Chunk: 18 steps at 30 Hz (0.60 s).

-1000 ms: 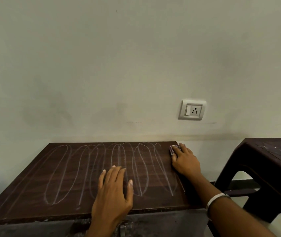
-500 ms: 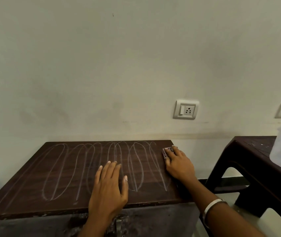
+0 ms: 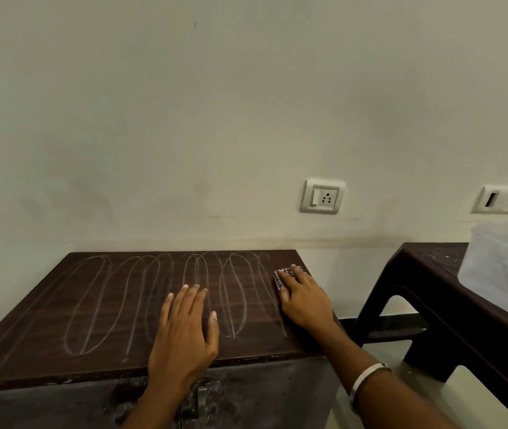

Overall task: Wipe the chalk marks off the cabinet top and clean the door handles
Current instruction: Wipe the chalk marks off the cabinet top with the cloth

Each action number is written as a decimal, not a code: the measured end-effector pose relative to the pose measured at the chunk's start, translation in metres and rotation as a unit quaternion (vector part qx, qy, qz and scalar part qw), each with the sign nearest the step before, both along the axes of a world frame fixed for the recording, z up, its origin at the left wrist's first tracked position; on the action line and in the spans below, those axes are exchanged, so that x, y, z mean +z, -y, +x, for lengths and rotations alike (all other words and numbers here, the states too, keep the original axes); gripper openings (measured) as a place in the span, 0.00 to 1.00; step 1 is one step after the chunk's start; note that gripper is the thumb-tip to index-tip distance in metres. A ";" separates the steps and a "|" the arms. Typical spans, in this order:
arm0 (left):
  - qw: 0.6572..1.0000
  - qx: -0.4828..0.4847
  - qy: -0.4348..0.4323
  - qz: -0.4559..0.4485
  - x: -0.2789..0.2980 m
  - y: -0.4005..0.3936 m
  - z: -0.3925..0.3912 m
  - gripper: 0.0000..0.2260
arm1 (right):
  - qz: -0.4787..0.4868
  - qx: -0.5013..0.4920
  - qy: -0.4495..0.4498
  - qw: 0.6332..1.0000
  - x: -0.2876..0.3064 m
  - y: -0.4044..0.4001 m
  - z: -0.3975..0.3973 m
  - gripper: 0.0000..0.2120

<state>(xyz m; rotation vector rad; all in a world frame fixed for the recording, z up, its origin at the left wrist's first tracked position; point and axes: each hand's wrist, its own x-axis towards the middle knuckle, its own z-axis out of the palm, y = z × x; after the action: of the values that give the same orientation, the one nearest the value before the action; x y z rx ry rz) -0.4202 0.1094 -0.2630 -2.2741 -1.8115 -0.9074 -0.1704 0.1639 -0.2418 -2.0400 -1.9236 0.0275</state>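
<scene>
Dark woodgrain cabinet top (image 3: 97, 305) — looping chalk marks (image 3: 141, 301).

Left hand (image 3: 184, 332) flat, fingers spread, on cabinet top (image 3: 45, 329) near its front edge. Right hand (image 3: 305, 301) presses checked cloth (image 3: 280, 278) at the top's right rear. Chalk marks (image 3: 141, 301) loop across the top.

Plain indoor room, 2 wall sockets (image 3: 322, 196), cabinet (image 3: 97, 308), plastic stool (image 3: 432, 274)

bare forearms, no sleeves, white bangle (image 3: 367, 382) (R wrist), short nails on fingers (image 3: 214, 315)
</scene>
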 end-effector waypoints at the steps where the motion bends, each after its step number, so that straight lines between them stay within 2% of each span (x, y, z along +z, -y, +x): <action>1: 1.000 -0.001 0.002 0.000 0.000 0.000 0.000 0.29 | 0.003 -0.009 0.001 1.000 0.000 0.001 0.006 0.24; 5: 1.000 0.000 -0.001 0.006 0.000 -0.001 0.000 0.29 | 0.017 -0.064 -0.003 0.998 -0.003 0.005 0.023 0.24; 10: 1.000 0.006 -0.008 0.006 0.000 -0.001 0.001 0.28 | 0.017 -0.078 0.006 0.997 -0.003 0.007 0.014 0.24; 18: 1.000 0.007 -0.006 0.008 0.000 0.001 0.000 0.28 | 0.014 -0.010 0.006 1.000 -0.003 0.026 -0.004 0.24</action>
<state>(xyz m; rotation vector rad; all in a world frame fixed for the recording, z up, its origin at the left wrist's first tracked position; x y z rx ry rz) -0.4204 0.1082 -0.2632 -2.2502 -1.8050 -0.9009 -0.1749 0.1378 -0.2451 -2.0463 -1.8990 -0.0155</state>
